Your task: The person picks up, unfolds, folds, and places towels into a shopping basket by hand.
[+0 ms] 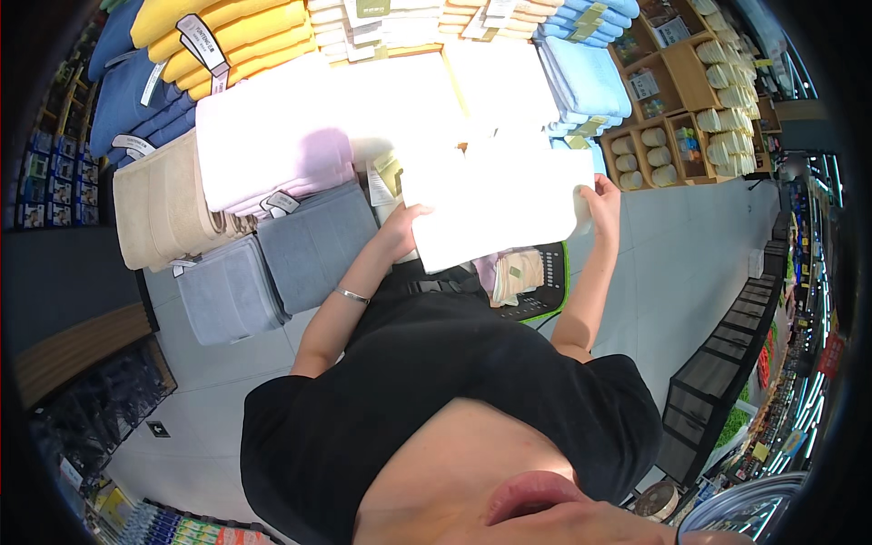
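Note:
A white cloth, probably a towel (pixel 501 211), is stretched between both hands, washed out by bright light. My left hand (pixel 403 228) grips its left edge, thumb on top. At its right edge, my right hand (pixel 599 203) pinches the fabric between thumb and fingers. Folded grey towels (pixel 317 245) and pale pink towels (pixel 266 157) lie left of the cloth. Light blue towels (pixel 589 78) are stacked beyond its right side. Below the cloth, a black shopping basket with a green rim (pixel 567 286) holds small folded towels (pixel 521 272). Glare hides the detail of the display surface behind the cloth.
Yellow towels (pixel 235 41) and beige towels (pixel 163 201) are piled at the left. A wooden shelf unit (pixel 688 82) with rolled goods stands at the back right. Tiled floor (pixel 654 238) shows on the right, beside a long row of black-framed bins (pixel 715 361).

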`<state>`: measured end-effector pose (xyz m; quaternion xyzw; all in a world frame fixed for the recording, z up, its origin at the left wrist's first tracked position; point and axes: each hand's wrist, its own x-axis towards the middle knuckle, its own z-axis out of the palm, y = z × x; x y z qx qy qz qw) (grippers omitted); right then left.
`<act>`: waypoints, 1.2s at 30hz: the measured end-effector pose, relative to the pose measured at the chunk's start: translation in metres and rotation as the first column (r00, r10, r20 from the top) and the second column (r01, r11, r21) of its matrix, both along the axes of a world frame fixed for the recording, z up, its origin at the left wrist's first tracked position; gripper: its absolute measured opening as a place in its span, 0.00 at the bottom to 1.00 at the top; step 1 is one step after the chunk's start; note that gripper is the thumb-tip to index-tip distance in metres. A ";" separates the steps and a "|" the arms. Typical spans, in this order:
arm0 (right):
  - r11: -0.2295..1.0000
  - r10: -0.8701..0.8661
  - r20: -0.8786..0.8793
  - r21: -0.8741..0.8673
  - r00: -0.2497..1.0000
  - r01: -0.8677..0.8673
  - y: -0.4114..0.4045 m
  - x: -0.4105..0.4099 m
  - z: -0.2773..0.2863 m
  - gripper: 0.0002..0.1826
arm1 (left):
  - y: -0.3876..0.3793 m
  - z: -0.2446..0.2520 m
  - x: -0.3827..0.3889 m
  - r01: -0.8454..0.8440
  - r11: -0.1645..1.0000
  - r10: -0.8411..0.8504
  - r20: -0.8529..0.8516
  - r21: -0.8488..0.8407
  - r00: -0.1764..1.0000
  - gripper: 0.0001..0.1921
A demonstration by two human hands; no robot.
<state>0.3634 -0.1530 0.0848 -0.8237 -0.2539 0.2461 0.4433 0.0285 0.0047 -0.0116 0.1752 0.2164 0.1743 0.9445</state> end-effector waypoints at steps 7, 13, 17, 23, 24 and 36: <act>0.739 0.140 0.305 0.601 0.942 -0.305 -0.022 -0.007 0.077 0.05 | 0.012 0.109 -0.024 0.010 0.711 0.017 -0.032 0.703 0.999 0.12; 0.868 -0.237 0.090 0.466 0.967 0.170 -0.045 0.016 0.008 0.08 | 0.001 0.113 -0.018 0.108 -0.447 0.042 -0.100 0.888 0.994 0.11; 0.936 -0.107 0.249 0.353 0.963 0.012 -0.031 -0.006 -0.013 0.09 | -0.008 0.048 -0.026 0.350 -0.491 0.194 -0.292 0.798 0.937 0.15; 0.985 0.150 0.674 -0.041 0.723 -0.166 0.018 -0.043 -0.037 0.20 | -0.006 0.034 -0.030 0.367 -0.308 0.181 -0.325 0.878 0.928 0.17; 0.979 0.185 0.694 -0.073 0.696 -0.188 0.025 -0.046 -0.048 0.24 | -0.007 0.033 -0.029 0.348 -0.311 0.196 -0.299 0.885 0.934 0.18; 0.864 0.478 0.305 0.005 0.824 -0.503 0.063 -0.139 -0.023 0.25 | -0.006 0.030 -0.029 0.271 -0.317 0.260 -0.191 0.909 0.946 0.17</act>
